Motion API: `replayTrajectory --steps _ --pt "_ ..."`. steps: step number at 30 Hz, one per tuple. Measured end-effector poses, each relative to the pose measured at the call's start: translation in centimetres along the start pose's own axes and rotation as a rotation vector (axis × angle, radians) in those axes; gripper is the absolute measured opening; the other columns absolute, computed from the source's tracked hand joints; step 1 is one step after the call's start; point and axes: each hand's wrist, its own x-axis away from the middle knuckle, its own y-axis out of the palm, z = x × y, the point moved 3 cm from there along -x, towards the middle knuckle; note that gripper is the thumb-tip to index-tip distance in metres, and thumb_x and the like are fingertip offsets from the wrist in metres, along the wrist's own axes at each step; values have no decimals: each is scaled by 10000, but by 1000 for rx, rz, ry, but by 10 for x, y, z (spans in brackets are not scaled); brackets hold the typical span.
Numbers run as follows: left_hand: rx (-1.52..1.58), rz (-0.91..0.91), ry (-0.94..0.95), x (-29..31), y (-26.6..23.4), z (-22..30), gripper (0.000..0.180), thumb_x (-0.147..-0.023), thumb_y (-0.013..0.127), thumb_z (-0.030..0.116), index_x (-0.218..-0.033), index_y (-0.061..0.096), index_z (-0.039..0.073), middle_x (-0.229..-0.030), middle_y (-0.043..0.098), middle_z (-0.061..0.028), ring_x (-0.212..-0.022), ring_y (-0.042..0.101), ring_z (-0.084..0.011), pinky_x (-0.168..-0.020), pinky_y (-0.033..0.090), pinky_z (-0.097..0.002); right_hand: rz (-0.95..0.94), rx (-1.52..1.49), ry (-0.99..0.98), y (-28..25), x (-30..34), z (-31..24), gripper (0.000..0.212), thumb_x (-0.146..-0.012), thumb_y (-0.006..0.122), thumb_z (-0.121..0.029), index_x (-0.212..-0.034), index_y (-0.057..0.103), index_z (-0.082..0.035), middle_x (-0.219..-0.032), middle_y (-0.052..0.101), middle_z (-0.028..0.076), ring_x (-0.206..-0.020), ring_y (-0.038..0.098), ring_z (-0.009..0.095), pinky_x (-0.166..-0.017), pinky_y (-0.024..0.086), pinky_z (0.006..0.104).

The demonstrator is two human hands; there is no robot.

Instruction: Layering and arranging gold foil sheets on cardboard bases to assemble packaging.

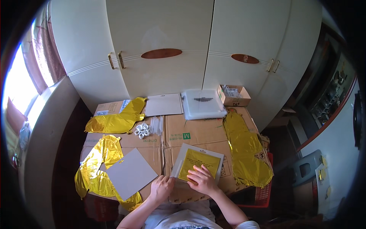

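Note:
A clear flat plastic bag (183,151) with a white backing lies at the near middle of the cardboard-covered table. Inside it shows a folded gold foil sheet (198,159) with dark print. My right hand (203,181) rests flat on the foil's lower right part, fingers spread. At the bag's lower left edge, my left hand (162,188) is closed, its fingertips pinching the edge. Left of that hand, a light grey card (131,173) with a hang hole partly covers a crumpled gold foil balloon (100,152).
More gold foil balloons lie at the far left (114,123) and along the right edge (247,149). White ribbon rolls (142,130) sit beside clear straws (156,126). Behind are a card stack (164,105), a stack of clear bags (202,105) and a small cardboard box (233,96). Cabinets (160,30) stand beyond.

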Motion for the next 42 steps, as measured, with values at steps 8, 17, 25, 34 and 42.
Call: replayTrajectory --steps 8,17,25,34,42 --pt "52 -22 17 7 -13 12 166 -810 684 188 -925 690 69 -638 595 -20 -567 577 -181 -474 472 -327 -86 52 -84 -4 1 -1 235 -823 698 -275 -1036 719 -177 -1213 618 53 -1242 513 281 -1066 363 552" --pt "191 -26 112 -42 -31 19 339 -841 641 164 -1149 622 25 -1137 636 -152 -1131 583 -322 -913 485 -415 -3 155 194 -42 -3 27 355 -910 592 -237 -1211 605 -49 -1328 543 165 -1292 456 362 -1085 293 595" --pt "94 -256 269 -90 66 18 616 -946 472 394 -1442 392 37 -1509 339 -207 -1424 273 -376 -1162 208 -502 -153 380 351 -8 4 35 651 -918 548 -413 -1402 416 1 -1489 324 258 -1396 272 451 -1134 195 593" --pt "-23 -278 259 -83 74 16 894 -882 323 733 -1455 392 51 -1511 330 -227 -1429 250 -395 -1164 173 -511 -284 409 339 -8 2 38 909 -805 570 -605 -1466 333 -27 -1538 252 230 -1440 178 432 -1150 130 602" --pt "-26 -307 274 -85 73 17 1058 -786 319 846 -1459 378 32 -1506 319 -257 -1429 238 -415 -1156 162 -542 -428 400 355 -11 0 39 1151 -672 634 -749 -1498 268 -36 -1550 206 239 -1453 115 437 -1150 92 609"
